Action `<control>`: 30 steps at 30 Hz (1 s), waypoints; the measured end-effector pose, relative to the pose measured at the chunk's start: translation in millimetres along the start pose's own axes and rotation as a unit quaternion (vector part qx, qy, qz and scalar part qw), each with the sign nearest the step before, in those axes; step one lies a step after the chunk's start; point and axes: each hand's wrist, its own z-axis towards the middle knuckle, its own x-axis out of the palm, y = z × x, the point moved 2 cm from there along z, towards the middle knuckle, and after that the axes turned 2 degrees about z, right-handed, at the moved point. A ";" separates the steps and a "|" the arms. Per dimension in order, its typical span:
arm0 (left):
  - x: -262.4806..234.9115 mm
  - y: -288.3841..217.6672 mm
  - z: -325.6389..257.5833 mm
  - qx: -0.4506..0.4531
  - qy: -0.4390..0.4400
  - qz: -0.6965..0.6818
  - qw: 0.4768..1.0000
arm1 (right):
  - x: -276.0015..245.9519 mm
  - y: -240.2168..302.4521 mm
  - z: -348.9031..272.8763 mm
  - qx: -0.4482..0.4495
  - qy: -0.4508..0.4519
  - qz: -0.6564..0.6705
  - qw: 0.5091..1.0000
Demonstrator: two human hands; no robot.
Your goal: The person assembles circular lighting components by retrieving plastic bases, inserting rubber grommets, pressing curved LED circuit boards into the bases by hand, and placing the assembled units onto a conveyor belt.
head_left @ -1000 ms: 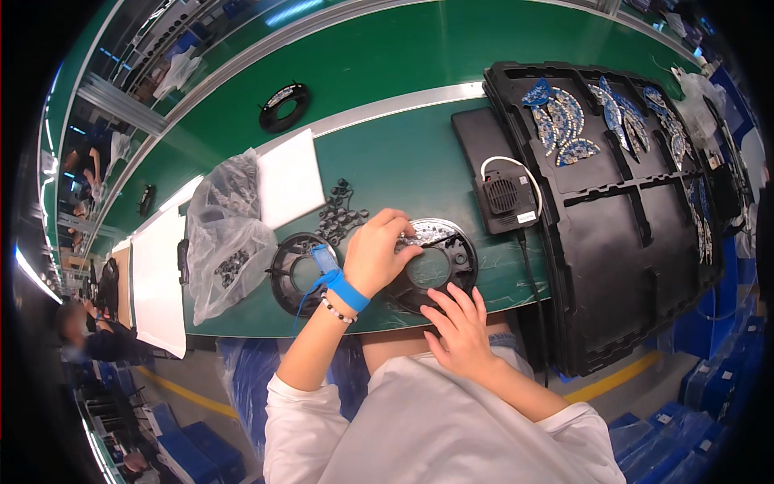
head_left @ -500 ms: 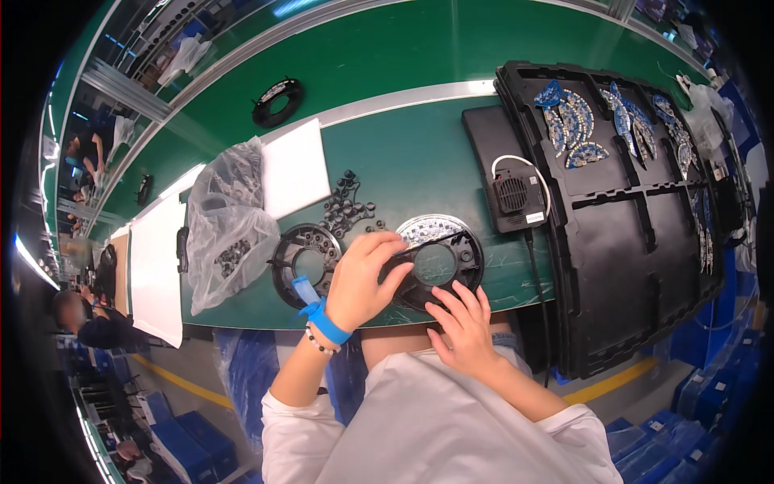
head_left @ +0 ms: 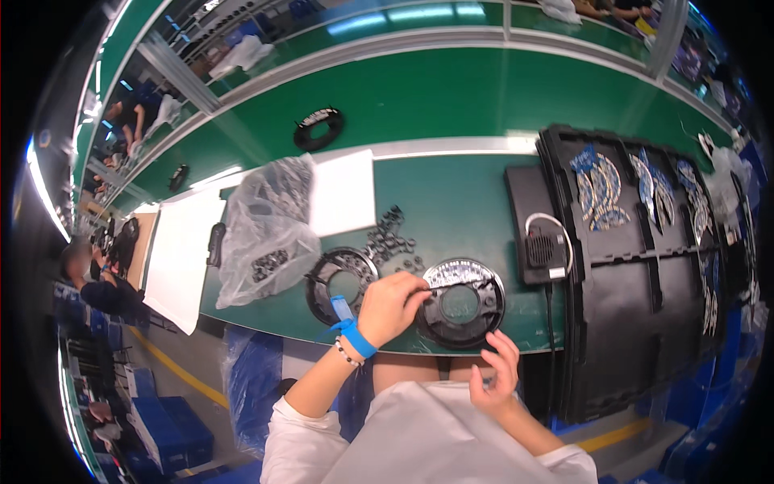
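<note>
A black ring-shaped housing (head_left: 441, 327) lies on the green work mat in front of me, with a curved, light-studded circuit board (head_left: 461, 273) along its far side. My left hand (head_left: 390, 308), with a blue strap at the wrist, pinches at the housing's left edge; the fingertips partly hide the contact. Just off the near right rim, my right hand (head_left: 497, 377) is held open with fingers apart and nothing in it. To the left sits a second black ring housing (head_left: 318, 294), partly behind my left hand. Small black round parts (head_left: 389, 238) are heaped beyond the two rings.
A clear plastic bag (head_left: 266, 234) of small black parts and a white foam sheet (head_left: 345, 189) lie left. At right are a black device with a fan grille (head_left: 547, 248) and a large black tray (head_left: 637, 302) holding blue circuit boards. Another black ring (head_left: 319, 129) lies farther back.
My right hand has drawn back from the housing's near rim toward the right. My left hand stays at the left edge. The whole view has shifted, with the bench appearing lower.
</note>
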 end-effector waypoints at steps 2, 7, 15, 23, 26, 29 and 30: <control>-10.2 -1.4 0.9 0.009 -0.015 0.005 1.000 | -5.1 0.7 0.1 -0.039 0.011 -0.011 0.999; -51.4 6.4 0.2 -0.023 -0.033 0.010 0.999 | -9.8 -7.1 15.5 -0.050 -0.024 -0.020 0.998; -130.7 19.9 47.1 -0.024 -0.164 0.139 0.976 | -0.7 -21.5 23.5 -0.101 0.062 -0.065 0.991; -109.4 52.9 171.1 0.019 -0.220 0.063 0.973 | -3.4 -21.2 20.1 -0.098 0.049 -0.092 0.990; -64.3 59.3 225.2 0.036 -0.195 0.046 0.979 | -1.7 -25.0 16.2 -0.092 0.050 -0.108 0.989; -8.3 64.0 268.1 0.063 -0.192 0.047 0.978 | -2.0 -27.4 12.5 -0.071 0.060 -0.105 0.990; 13.1 63.1 280.8 0.084 -0.192 0.061 0.976 | -1.7 -27.3 12.6 -0.066 0.063 -0.116 0.989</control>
